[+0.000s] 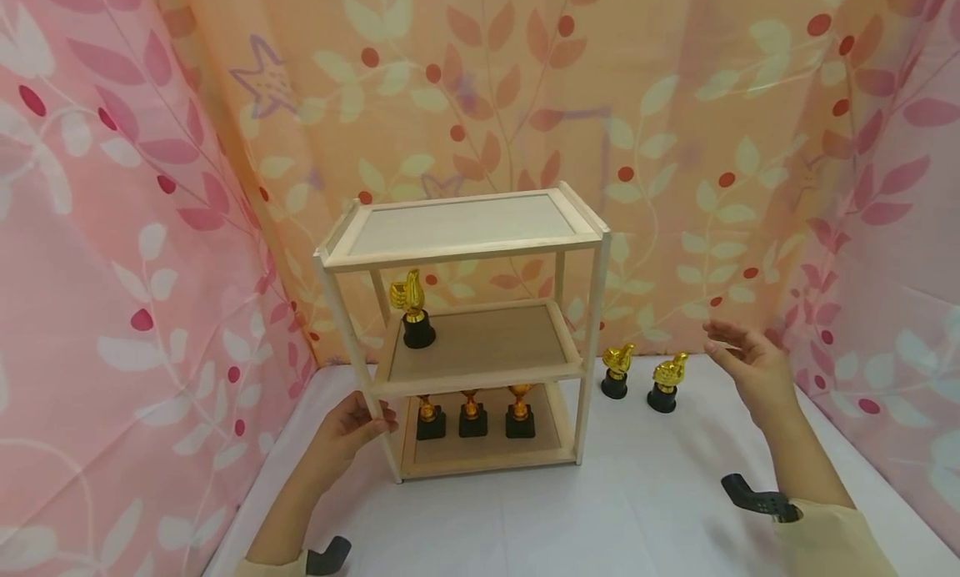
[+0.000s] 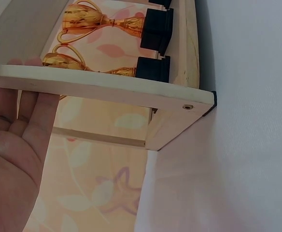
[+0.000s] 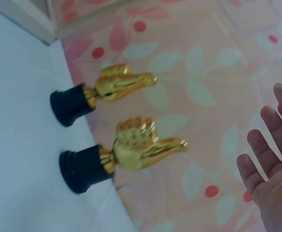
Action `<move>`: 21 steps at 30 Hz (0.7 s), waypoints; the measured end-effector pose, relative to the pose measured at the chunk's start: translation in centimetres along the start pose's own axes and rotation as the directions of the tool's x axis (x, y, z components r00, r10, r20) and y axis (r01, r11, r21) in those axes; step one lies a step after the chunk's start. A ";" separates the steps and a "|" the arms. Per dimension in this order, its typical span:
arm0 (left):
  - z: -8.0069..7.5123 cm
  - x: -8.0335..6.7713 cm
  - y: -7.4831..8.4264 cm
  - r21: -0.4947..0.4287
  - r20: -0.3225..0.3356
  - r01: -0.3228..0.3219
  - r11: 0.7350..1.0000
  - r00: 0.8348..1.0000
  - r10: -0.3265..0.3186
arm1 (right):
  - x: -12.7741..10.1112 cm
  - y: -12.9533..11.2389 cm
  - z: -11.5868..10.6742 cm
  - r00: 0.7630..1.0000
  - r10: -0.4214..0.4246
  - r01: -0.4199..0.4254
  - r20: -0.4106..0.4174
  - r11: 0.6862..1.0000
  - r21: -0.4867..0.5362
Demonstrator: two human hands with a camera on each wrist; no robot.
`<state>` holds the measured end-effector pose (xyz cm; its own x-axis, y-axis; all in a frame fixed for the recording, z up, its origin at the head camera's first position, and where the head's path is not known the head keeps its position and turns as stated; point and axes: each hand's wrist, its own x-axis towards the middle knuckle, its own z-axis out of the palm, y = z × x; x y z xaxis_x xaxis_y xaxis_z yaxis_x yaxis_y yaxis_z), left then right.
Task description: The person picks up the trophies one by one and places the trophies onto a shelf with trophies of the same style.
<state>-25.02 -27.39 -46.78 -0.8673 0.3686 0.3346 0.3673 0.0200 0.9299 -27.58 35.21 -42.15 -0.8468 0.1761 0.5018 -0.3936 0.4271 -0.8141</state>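
Observation:
A three-tier pale wooden shelf (image 1: 465, 258) stands on the table in the head view. My left hand (image 1: 337, 444) grips its front left post (image 2: 112, 84) low down, fingers passing behind the wood in the left wrist view. On the middle tier, at the left, stands a gold thumbs-up trophy (image 1: 411, 306) with a black base. Several gold cup trophies (image 1: 473, 418) line the bottom tier, their tops partly hidden. My right hand (image 1: 757, 377) is raised with relaxed fingers, holding nothing. To its left, two thumbs-up trophies (image 1: 666, 383) stand upright on the table.
A white cloth (image 1: 480, 527) covers the table. Behind it hangs an orange leaf-patterned curtain (image 1: 660, 168), and pink patterned curtains (image 1: 135, 310) close in both sides. Dark wrist mounts (image 1: 757, 495) sit on both forearms.

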 end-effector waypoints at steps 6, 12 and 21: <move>0.0 -0.2 -0.2 0.003 -0.006 0.000 1.000 1.000 0.000 | 0.4 3.1 0.1 0.999 0.053 -0.053 0.001 0.998 0.037; 0.0 -0.2 -0.2 0.012 -0.011 0.002 1.000 1.000 -0.002 | 0.5 6.2 -0.3 0.989 0.130 -0.133 0.074 0.990 0.038; 0.0 -0.1 -0.3 0.010 0.000 -0.010 1.000 1.000 0.010 | -0.4 9.3 -0.5 0.963 0.121 -0.152 0.239 0.982 0.114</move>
<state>-25.08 -27.47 -47.07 -0.8637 0.3684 0.3440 0.3794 0.0261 0.9249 -30.70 39.59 -49.72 -0.9491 0.0097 0.3148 -0.2985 0.2912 -0.9089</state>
